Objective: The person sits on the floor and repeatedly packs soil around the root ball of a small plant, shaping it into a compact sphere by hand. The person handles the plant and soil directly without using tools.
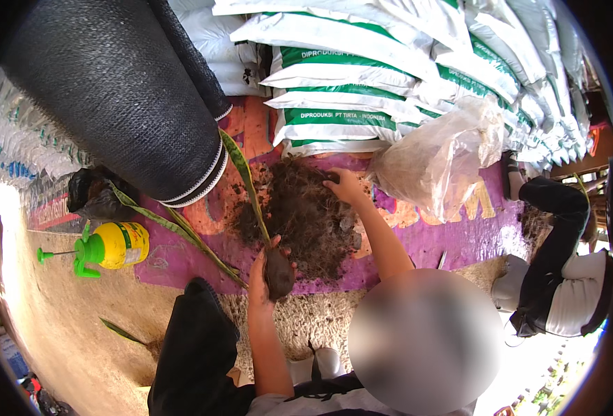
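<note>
**Plant (248,182) upright at the near side of the soil heap (306,215)**

I saw the left hand (258,281) wrapped around its root ball (279,276). I judged that weighty, crumbly, best cupped underneath; the leaf (256,208), stiff but creasable. The right hand (348,187) touched the heap, fingers part-curled; I couldn't tell if they gripped.

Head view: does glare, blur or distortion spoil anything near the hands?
Head view, centre: left hand and right hand look fairly sharp; head view, lower right: a blurred oval masks detail, ground beside it washes out white; head view, rim: black border, bent edges.
</note>
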